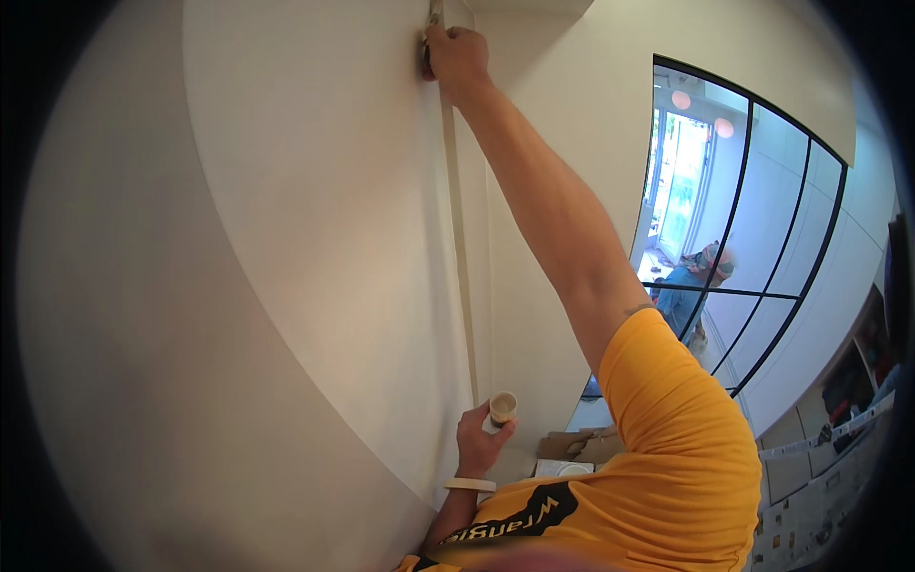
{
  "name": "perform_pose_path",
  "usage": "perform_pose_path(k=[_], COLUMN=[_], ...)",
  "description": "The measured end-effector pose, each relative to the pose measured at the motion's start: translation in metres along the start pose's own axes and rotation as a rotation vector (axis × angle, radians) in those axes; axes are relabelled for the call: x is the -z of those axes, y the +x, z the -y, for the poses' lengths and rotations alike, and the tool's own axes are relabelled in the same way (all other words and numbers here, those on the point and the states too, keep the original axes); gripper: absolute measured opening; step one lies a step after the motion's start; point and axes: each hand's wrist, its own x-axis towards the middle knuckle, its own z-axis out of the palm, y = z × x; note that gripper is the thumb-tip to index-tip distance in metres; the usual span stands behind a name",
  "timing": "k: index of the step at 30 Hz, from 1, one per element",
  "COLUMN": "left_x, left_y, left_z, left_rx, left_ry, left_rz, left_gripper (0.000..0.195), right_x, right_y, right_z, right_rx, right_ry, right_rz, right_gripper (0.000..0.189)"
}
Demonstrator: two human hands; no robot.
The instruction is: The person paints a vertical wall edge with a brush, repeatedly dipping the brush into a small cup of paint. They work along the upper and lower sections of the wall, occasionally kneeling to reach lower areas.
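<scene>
My right hand [461,61] is raised high at the top of the view, closed around a slim tool [434,14] that I cannot identify for certain; its working end is hidden. The hand is against the edge of a pale wall panel [343,214], at a narrow vertical strip [461,286] that runs down the corner. Low in the view, my left hand [480,440] holds a small round cup [503,406] upright near the same strip, with pale material inside. A light band circles the left wrist.
A black-framed glass partition [750,193] stands at right; behind the glass a person in a blue top [683,293] bends down. Cardboard [572,445] and a white box [565,468] lie low beside my body. A metal ladder-like frame [829,432] is at lower right.
</scene>
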Motion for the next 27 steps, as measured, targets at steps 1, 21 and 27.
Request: perform_pose_path(k=[1, 21, 27], left_x=[0.000, -0.002, -0.002], left_y=[0.000, 0.001, 0.003], left_z=[0.000, 0.002, 0.003], left_rx=[0.000, -0.075, -0.031], left_ry=[0.002, -0.048, -0.042], left_rz=[-0.001, -0.042, -0.002], left_gripper=[0.060, 0.057, 0.057], right_x=[0.001, 0.008, 0.012], right_y=[-0.005, -0.053, -0.067], right_z=[0.000, -0.034, -0.044], right_rx=[-0.004, -0.081, -0.104], right_ry=[0.003, 0.109, 0.072], right_rz=[0.010, -0.003, -0.002], right_gripper=[0.034, 0.033, 0.033])
